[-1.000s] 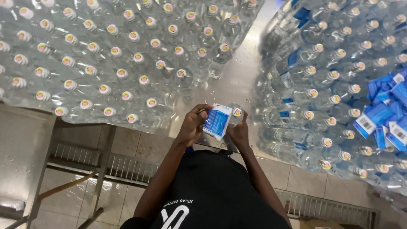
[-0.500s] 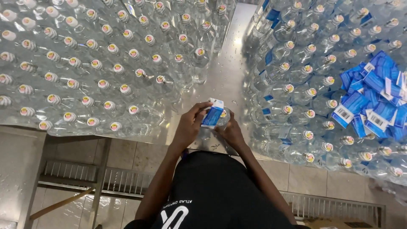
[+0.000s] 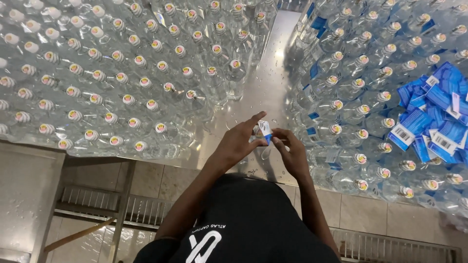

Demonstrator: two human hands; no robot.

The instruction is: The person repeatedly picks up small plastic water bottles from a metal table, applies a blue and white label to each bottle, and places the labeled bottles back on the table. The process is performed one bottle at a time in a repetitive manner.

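Both my hands meet over the steel table [image 3: 265,83], holding a clear plastic bottle [image 3: 263,146] with a blue and white label [image 3: 265,130] on it. My left hand [image 3: 239,143] grips the bottle from the left, its index finger stretched over the top. My right hand [image 3: 291,151] pinches the label's edge from the right. Most of the bottle is hidden behind my fingers.
Several unlabelled capped bottles [image 3: 141,83] crowd the table's left side. Labelled bottles [image 3: 360,97] fill the right side, with a loose pile of blue labels [image 3: 434,117] lying on top of them. A bare steel strip runs between the two groups. Tiled floor and a metal grate [image 3: 92,207] lie below.
The label has turned edge-on and now looks narrower as my fingers work it around the bottle. My view has shifted slightly, bringing more of the label pile into sight.
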